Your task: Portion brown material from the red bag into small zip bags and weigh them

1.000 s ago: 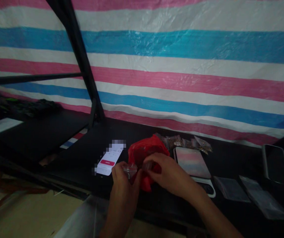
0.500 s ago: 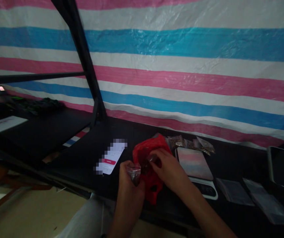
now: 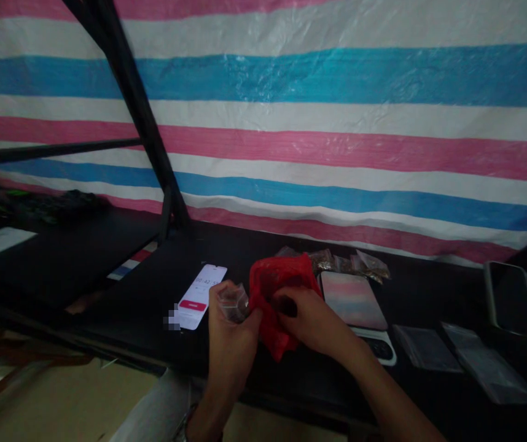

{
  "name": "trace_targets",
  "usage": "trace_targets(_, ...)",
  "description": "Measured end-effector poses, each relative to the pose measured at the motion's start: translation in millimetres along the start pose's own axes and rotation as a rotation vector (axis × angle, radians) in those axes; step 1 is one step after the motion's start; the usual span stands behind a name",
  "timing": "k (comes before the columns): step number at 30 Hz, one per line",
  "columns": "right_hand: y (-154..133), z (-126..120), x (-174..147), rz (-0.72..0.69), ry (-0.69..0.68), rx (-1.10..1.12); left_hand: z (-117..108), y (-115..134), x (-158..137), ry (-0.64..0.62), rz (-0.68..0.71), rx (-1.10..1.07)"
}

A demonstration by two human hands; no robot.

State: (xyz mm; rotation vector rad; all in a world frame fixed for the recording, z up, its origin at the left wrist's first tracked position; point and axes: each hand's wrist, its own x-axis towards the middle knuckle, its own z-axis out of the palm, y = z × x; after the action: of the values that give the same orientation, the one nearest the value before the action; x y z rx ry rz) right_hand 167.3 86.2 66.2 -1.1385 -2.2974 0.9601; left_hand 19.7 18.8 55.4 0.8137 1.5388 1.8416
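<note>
1. Your two hands work close together in front of you, over the edge of a black surface [image 3: 208, 239].
2. Your left hand [image 3: 231, 341] comes up from below, wrist low and forearm slanting slightly right as it rises. Its fingers curl round a small clear bag [image 3: 233, 301], which shows above the grip. The thumb reaches across to the right, and its tip is at the near left edge of a red bag [image 3: 260, 288].
3. Your right hand [image 3: 314, 319] enters from the lower right on a long diagonal forearm, back of the hand upward. Its fingers bend down into the mouth of the red bag, leaving a dark gap between thumb and fingers. Whether the fingertips pinch anything inside cannot be told.
4. The red bag stands crumpled on the surface, mouth open, between your hands.
5. Just right of it lies a flat device with a square plate [image 3: 354, 299]; small filled bags [image 3: 349, 264] lie in a row behind.
6. Farther right, flat clear bags [image 3: 427, 348] lie near a dark-screened phone [image 3: 512, 299].
7. Left of your left hand lies a lit phone [image 3: 196, 298].
8. A striped sheet [image 3: 337, 147] hangs behind everything.
</note>
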Motion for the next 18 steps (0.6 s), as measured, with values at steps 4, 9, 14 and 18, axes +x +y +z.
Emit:
trace_targets(4, 5, -1, -1, 0.03, 0.01, -0.058, -16, -6, -5, -0.074, -0.039, 0.121)
trace_targets(9, 4, 6, -2, 0.058, 0.006, -0.111, -17, -21, -15, -0.149, -0.262, 0.091)
trace_targets(14, 3, 8, -2, 0.101, 0.008, 0.042, -4, -22, -12, -0.05, -0.204, 0.033)
trace_targets(18, 14, 7, 2, 0.148, 0.039, 0.228, -4, -13, -8, -0.065, -0.144, 0.047)
